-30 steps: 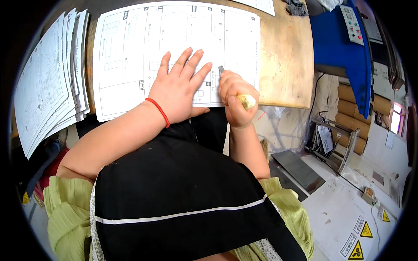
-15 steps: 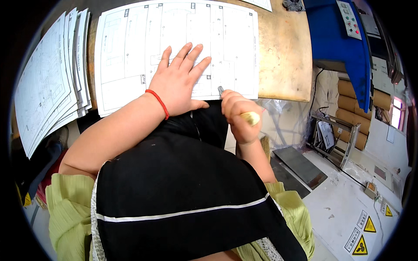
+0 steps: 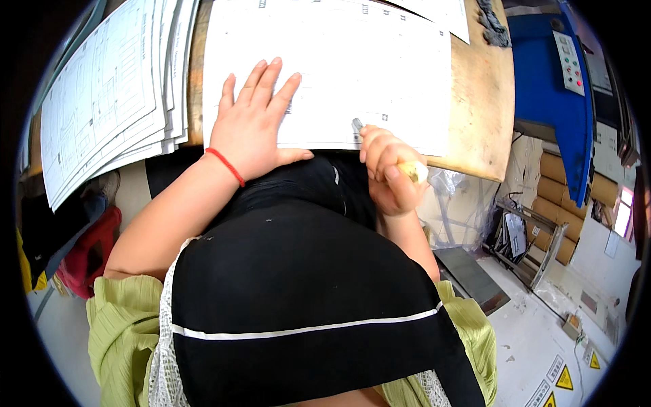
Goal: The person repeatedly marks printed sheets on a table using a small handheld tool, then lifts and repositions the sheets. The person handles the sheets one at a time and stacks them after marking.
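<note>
A large white printed sheet (image 3: 325, 74) lies on the wooden table (image 3: 485, 88), its near edge along the table's front. My left hand (image 3: 254, 122), with a red cord on the wrist, rests on the sheet's left part, fingers spread and thumb near the front edge. My right hand (image 3: 390, 166) is closed around a hand tool with a pale yellow rounded handle (image 3: 413, 171). The tool's grey metal tip (image 3: 357, 125) points at the sheet near its front edge, right of centre. I cannot tell whether the tip touches the paper.
Several printed sheets form a fanned stack (image 3: 112, 95) at left. More paper (image 3: 441, 13) and a dark grey crumpled piece (image 3: 494, 27) lie at the far right. A blue machine (image 3: 546, 74) with a control panel stands right of the table; a metal rack (image 3: 542, 244) is nearer.
The whole view has shifted, so table and papers sit farther right. Over the sheet, my left hand has moved left, and my right hand with the tool has also moved somewhat left. Printed lines look fainter.
</note>
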`<state>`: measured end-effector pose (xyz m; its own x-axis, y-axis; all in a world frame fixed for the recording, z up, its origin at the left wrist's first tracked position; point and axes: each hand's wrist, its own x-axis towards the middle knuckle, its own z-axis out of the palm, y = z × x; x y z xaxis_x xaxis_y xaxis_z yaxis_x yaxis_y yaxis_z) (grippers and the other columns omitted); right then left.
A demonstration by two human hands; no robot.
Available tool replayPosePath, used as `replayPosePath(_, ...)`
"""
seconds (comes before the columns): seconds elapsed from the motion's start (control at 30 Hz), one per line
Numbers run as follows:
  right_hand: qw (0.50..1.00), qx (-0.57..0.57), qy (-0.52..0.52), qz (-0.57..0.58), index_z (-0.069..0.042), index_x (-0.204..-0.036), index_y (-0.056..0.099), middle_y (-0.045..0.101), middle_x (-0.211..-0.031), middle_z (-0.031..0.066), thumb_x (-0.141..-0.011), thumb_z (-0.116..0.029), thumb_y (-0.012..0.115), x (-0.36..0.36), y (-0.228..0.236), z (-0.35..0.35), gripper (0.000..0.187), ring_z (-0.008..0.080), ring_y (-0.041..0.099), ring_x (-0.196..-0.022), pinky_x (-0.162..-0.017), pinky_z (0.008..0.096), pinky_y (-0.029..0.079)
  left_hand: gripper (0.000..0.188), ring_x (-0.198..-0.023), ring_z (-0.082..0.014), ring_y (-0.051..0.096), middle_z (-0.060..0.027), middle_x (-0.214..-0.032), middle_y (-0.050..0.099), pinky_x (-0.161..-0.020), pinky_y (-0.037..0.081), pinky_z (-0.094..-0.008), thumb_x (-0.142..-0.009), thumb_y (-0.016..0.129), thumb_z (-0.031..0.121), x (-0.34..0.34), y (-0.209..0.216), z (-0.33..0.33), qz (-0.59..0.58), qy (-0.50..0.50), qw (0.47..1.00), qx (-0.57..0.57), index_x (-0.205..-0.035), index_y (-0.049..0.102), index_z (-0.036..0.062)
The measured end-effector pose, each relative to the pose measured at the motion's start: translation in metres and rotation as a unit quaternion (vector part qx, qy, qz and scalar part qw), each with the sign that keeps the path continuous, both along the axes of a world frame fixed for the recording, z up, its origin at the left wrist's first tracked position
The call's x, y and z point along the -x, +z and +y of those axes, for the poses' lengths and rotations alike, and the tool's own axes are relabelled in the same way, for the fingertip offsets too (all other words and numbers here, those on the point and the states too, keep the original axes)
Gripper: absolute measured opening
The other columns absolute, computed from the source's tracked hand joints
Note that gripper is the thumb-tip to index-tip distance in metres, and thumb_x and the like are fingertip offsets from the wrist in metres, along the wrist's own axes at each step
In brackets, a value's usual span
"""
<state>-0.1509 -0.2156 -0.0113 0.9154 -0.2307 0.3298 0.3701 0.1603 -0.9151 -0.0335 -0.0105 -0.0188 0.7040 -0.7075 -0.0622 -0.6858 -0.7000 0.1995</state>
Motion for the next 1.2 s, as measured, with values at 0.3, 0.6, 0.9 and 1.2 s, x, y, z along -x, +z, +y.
replayPosePath(0.3, 1.0, 0.023, -0.001, -0.012, -0.005, -0.06, 0.048, 0.053, -0.062, 0.0077, -0.07, -0.005, 0.05, -0.046, -0.012, 0.016, 0.01, 0.0217, 0.048, -0.067, -0.084, 0.0404, 0.041, 0.114, -0.153, -0.0318, 0.022, -0.016, -0.164, 0.025, -0.121, 0.016, -0.0586, -0.068, 0.075, 0.073, -0.001, -0.008, 0.005, -0.01, -0.005, 0.999, 0.047, -0.158, 0.031, 0.0177)
replayPosePath(0.6, 0.995, 0.094, 0.032, 0.019, -0.004, -0.062, 0.045, 0.051, -0.063, 0.008, -0.067, 0.003, 0.051, -0.025, -0.006, 0.026, 0.011, 0.0234, 0.046, -0.064, -0.068, 0.0357, 0.039, 0.109, -0.152, -0.0307, 0.024, -0.0152, -0.163, 0.027, -0.12, 0.017, -0.0596, -0.072, 0.073, 0.072, 0.001, -0.006, 0.004, -0.016, 0.008, 0.999, 0.031, -0.158, 0.032, 0.019)
replayPosePath(0.9, 0.999, -0.007, 0.032, 0.022, -0.006, -0.059, 0.046, 0.053, -0.061, 0.0076, -0.078, -0.011, 0.058, -0.015, 0.0, 0.03, 0.023, 0.022, 0.048, -0.065, -0.076, 0.0386, 0.039, 0.109, -0.152, -0.0302, 0.023, -0.0148, -0.164, 0.026, -0.119, 0.016, -0.0615, -0.071, 0.074, 0.071, 0.0, -0.009, 0.004, -0.015, 0.008, 0.999, 0.047, -0.157, 0.033, 0.0196)
replayPosePath(1.2, 0.997, 0.068, 0.02, -0.012, -0.002, -0.061, 0.048, 0.052, -0.061, 0.0087, -0.066, 0.003, 0.048, -0.059, -0.011, 0.039, 0.007, 0.0226, 0.048, -0.065, -0.076, 0.04, 0.043, 0.108, -0.152, -0.0307, 0.024, -0.0149, -0.163, 0.027, -0.119, 0.018, -0.0622, -0.07, 0.076, 0.068, 0.0, -0.009, 0.005, -0.017, 0.006, 0.998, 0.057, -0.156, 0.034, 0.0189)
